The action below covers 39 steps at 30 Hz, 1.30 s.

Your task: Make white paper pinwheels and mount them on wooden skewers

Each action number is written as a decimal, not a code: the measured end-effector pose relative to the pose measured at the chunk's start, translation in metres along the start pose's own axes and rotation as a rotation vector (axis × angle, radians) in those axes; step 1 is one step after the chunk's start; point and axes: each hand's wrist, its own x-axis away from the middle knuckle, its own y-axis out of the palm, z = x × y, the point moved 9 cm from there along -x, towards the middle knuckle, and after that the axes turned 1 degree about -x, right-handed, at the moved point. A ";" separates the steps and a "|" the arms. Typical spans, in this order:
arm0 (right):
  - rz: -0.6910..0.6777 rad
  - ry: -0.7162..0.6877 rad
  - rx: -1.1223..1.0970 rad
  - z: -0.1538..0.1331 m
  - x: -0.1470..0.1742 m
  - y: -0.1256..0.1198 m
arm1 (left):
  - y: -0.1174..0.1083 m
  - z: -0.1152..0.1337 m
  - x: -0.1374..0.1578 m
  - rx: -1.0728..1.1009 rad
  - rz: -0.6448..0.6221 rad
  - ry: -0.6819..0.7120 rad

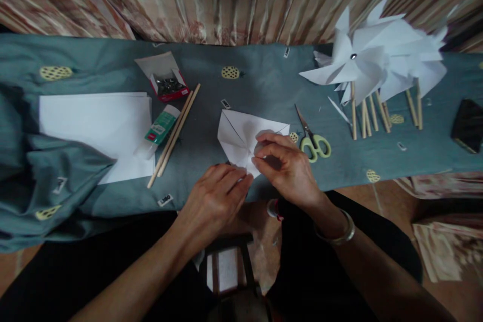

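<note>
White paper [237, 131], seemingly part-folded, near the teal cloth's [264, 75] front edge; left hand [215, 193] and right hand [289, 168], close together, pinch it; unmounted yet; assembled pinwheels [364, 68] lie right; blank sheets [94, 126], two loose sticks [179, 131] left.

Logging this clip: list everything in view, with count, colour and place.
Sheet: one, white, centre
Scissors: one, green-handled, right of sheet
Pinwheels: several overlapping, white, tan-handled, upper right
Scrap: one, white, beside pinwheels
Black item: one, far right, unclear
Sticks: two, tan, left of sheet
Paper: stack, white, left
Glue: one, green and white, over paper's right edge
Box: one, red and white, above glue
Metal bits: many, silvery, in box
Cloth: one, teal, yellow prints, under these things
Curtain: brownish, behind cloth
Floor: brown, below cloth
Bangle: one, silver, right wrist
Legs: two, black-clad, bottom
Left hand: one, bare, sheet's near edge
Right hand: one, bare, on sheet
</note>
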 end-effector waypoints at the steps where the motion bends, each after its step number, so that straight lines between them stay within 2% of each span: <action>1: -0.001 0.004 -0.002 0.000 0.000 0.000 | 0.000 0.000 0.000 -0.001 -0.002 0.000; 8: 0.001 0.012 -0.013 0.002 0.000 0.000 | 0.000 0.001 0.001 0.011 0.012 0.017; 21: 0.016 -0.063 -0.009 0.003 0.006 0.002 | 0.002 0.000 0.000 -0.002 0.003 0.011; 29: -0.063 -0.169 0.155 -0.007 0.010 0.008 | 0.002 0.000 0.000 0.006 -0.008 0.000; 33: -0.035 -0.258 0.270 -0.016 0.018 0.015 | 0.002 0.000 -0.001 0.004 -0.016 -0.014; 39: -0.028 -0.296 0.402 -0.023 0.029 0.029 | 0.002 0.000 0.000 -0.039 -0.022 -0.024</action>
